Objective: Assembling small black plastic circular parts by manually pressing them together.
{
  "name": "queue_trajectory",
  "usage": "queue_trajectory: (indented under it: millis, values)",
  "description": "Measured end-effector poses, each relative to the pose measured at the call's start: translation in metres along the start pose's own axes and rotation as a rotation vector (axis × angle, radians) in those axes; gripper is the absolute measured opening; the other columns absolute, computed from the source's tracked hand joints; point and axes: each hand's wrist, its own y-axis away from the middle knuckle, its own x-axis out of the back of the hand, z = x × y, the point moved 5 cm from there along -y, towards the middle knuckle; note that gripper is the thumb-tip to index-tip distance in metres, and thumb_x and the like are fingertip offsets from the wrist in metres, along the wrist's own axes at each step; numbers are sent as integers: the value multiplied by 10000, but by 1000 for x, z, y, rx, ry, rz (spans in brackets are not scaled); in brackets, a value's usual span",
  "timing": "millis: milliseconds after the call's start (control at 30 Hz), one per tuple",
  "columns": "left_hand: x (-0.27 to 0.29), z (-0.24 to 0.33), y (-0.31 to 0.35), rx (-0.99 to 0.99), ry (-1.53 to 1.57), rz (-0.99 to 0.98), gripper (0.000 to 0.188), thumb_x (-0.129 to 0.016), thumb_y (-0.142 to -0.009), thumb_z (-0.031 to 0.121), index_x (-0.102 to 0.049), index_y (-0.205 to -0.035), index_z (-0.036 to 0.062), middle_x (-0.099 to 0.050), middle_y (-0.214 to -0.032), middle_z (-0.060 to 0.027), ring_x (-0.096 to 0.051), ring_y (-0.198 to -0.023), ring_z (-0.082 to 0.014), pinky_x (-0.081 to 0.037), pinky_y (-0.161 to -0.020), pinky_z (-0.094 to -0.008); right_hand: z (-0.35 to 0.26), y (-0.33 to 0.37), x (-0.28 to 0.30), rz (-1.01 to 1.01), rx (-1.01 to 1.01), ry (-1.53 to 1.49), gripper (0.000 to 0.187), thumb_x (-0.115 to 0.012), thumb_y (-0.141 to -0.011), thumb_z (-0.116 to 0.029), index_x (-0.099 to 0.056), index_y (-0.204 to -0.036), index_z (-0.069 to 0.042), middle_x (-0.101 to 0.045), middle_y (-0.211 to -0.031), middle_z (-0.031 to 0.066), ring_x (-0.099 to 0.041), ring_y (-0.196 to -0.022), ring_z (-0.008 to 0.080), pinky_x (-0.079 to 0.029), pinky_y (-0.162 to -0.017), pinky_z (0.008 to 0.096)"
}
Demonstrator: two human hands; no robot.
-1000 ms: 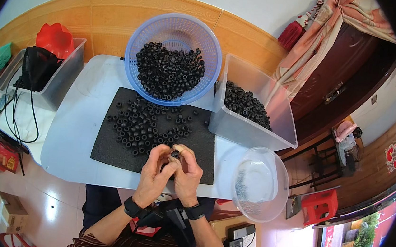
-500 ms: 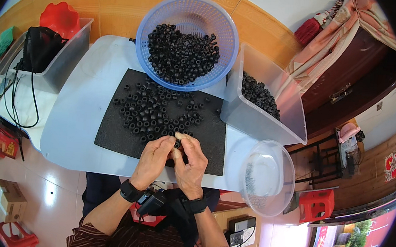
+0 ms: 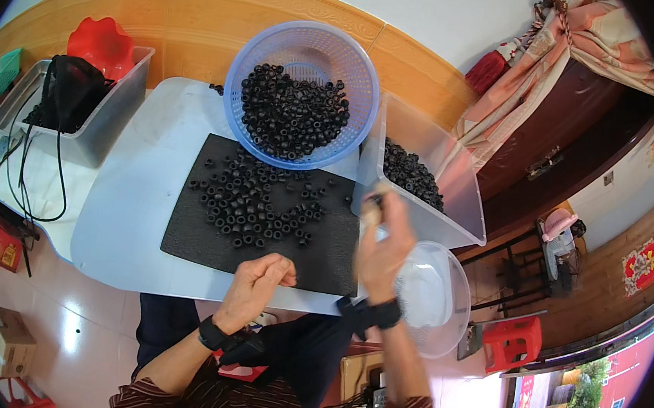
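Small black ring-shaped parts (image 3: 252, 208) lie spread over a dark mat (image 3: 197, 246) on the white table. My left hand (image 3: 256, 285) is at the mat's front edge, thumb and fingers pressed together; whatever is in them, if anything, is hidden. Blurred by motion, my right hand (image 3: 386, 245) is raised beside the near side of a clear plastic bin (image 3: 420, 217) with more black parts inside. A dark small part shows between its fingertips. Behind the mat, a blue perforated basket (image 3: 358, 128) holds a heap of the same parts.
A round clear tub (image 3: 454, 311) with small bits in it stands at the table's right edge. To the left are another clear bin (image 3: 119, 113) with a black bag (image 3: 74, 93), a red wavy-rimmed dish (image 3: 102, 49) and dangling black cables. A red stool (image 3: 515, 340) stands on the floor at right.
My hands were together over the front of the mat. The right has swung up and right to the clear bin with a small black part, while the left has dropped slightly nearer me.
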Motion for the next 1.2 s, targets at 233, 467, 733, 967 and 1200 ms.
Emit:
queue_trajectory:
  millis: [233, 467, 733, 967, 1200]
  values:
    - [11, 1, -4, -5, -39, 84, 178, -508, -971, 86, -639, -934, -29, -667, -844, -66, -630, -781, -114, -508, -730, -254, 23, -75, 47, 249, 380, 546, 278, -664, -793, -19, -639, -1068, -48, -638, -910, 112, -625, -778, 270, -505, -713, 366]
    - [12, 0, -3, 20, -7, 72, 188, -497, -980, 95, -620, -922, -36, -657, -848, -64, -626, -801, -113, -503, -746, -252, 25, -12, -76, -464, 52, 20, 125, -610, -824, -26, -676, -928, -48, -671, -868, 140, -645, -801, 334, -522, -727, 411]
    - [12, 2, -2, 10, 24, 53, 193, -497, -984, 105, -621, -923, -30, -649, -849, -53, -620, -815, -112, -499, -753, -251, 24, 5, -108, -780, 279, 252, 218, -638, -756, -16, -686, -968, -28, -651, -859, 129, -634, -774, 307, -511, -716, 387]
    - [16, -2, -3, 11, 75, 69, 168, -483, -990, 108, -594, -1038, -9, -647, -858, -64, -628, -817, -113, -509, -755, -253, 6, 7, -97, -720, 95, 60, 248, -670, -722, -10, -638, -969, -13, -631, -817, 116, -631, -719, 272, -512, -667, 359]
    - [9, -9, -9, 60, 300, 158, 175, -519, -975, 109, -597, -1089, 1, -617, -907, -6, -585, -838, -76, -500, -755, -236, -28, 47, -56, -600, 37, -181, 354, -694, -745, -9, -564, -1073, -36, -606, -943, 123, -628, -732, 244, -534, -685, 335]
